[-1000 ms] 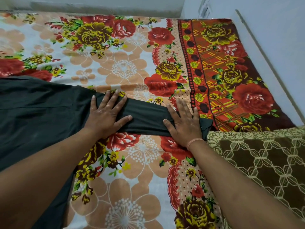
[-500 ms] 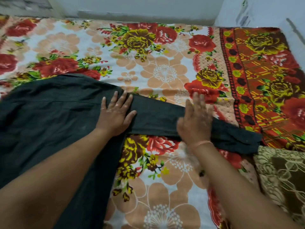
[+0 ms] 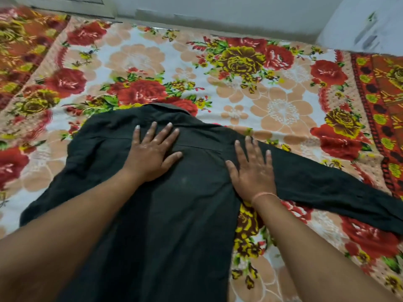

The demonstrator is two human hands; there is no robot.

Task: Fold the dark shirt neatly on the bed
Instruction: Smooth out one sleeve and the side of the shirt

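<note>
The dark shirt (image 3: 174, 214) lies back-up on the bed, collar at the far end. Its right sleeve (image 3: 327, 184) stretches out flat toward the right edge of view; the left sleeve is folded in near the left side. My left hand (image 3: 152, 153) rests flat, fingers spread, on the upper back just below the collar. My right hand (image 3: 253, 171) lies flat at the right shoulder seam, where the sleeve meets the body. Neither hand grips the cloth. My forearms hide part of the shirt's lower body.
The floral bedsheet (image 3: 272, 101) covers the bed, with a red patterned border (image 3: 383, 105) at the right. A pale wall (image 3: 218, 9) runs along the far side of the bed.
Both hands have slid left, from the sleeve onto the shirt's upper back and right shoulder. The view has swung left, so the shirt's body now fills the middle and the pillow is out of view.
</note>
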